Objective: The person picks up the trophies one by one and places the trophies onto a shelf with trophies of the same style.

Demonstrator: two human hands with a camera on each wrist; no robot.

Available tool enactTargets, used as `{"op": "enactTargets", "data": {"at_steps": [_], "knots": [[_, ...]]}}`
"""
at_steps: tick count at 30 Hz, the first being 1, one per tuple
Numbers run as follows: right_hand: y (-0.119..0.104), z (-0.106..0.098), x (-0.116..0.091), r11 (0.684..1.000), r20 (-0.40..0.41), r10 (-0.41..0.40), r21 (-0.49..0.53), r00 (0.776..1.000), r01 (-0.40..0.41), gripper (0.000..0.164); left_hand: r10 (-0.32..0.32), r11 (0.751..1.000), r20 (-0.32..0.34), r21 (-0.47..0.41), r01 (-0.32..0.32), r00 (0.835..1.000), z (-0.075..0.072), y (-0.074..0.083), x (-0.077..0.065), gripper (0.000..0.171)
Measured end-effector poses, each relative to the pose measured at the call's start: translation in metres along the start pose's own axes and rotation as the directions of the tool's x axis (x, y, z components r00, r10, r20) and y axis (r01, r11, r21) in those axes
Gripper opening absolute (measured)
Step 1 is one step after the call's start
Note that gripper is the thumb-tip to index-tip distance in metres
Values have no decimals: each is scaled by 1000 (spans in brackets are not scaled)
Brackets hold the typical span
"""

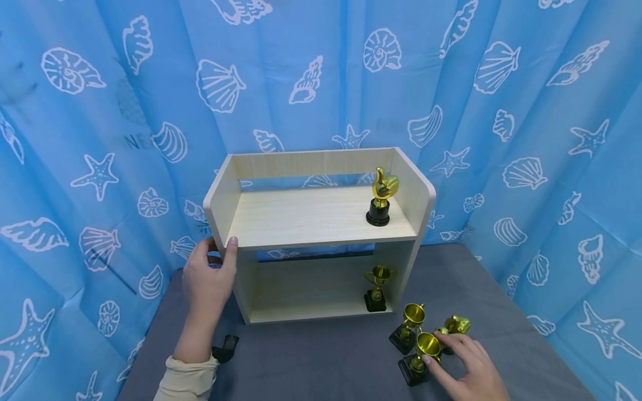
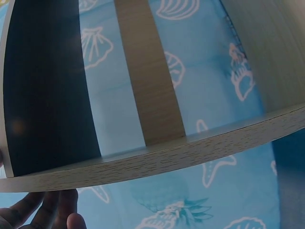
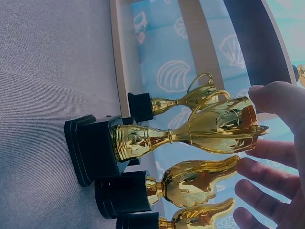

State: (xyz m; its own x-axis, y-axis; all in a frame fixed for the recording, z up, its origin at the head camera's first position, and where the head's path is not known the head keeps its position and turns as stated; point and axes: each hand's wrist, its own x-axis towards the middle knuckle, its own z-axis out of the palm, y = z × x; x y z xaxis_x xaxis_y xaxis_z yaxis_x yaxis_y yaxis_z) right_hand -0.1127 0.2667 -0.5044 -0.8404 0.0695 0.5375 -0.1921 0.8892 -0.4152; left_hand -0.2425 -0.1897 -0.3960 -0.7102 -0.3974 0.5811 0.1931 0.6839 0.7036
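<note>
My left hand (image 1: 209, 273) grips the left side panel of a pale wooden two-tier shelf (image 1: 321, 245), thumb on the front edge and fingers on the outside. In the left wrist view, fingers (image 2: 64, 207) show against the panel's outer face. At the lower right, my right hand (image 1: 471, 365) pinches a gold trophy cup (image 1: 428, 346) with a black square base near its rim, thumb and index finger on opposite sides. A second trophy cup (image 1: 413, 316) stands just behind it. Beside the hand are thumbs-up trophies (image 3: 195, 183), partly covered by it in the head view.
One thumbs-up trophy (image 1: 383, 192) stands on the upper tier at the right. Below it, a small trophy cup (image 1: 376, 287) stands on the lower tier near the right panel. A grey cloth (image 1: 311, 362) covers the table. A blue shell-print curtain (image 1: 311, 72) hangs behind and around.
</note>
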Motion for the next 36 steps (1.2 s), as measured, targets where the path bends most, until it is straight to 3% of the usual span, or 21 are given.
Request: {"op": "enactTargets", "data": {"at_steps": [13,36], "knots": [[3,5,2,997,-69,-60,36,996,63,45,-24,1000,-3,-9,24,1000,3,-3,3,50],[6,13,4,997,-73,-59,49,996,62,45,23,999,-52,33,-21,998,3,-2,-2,47]]}}
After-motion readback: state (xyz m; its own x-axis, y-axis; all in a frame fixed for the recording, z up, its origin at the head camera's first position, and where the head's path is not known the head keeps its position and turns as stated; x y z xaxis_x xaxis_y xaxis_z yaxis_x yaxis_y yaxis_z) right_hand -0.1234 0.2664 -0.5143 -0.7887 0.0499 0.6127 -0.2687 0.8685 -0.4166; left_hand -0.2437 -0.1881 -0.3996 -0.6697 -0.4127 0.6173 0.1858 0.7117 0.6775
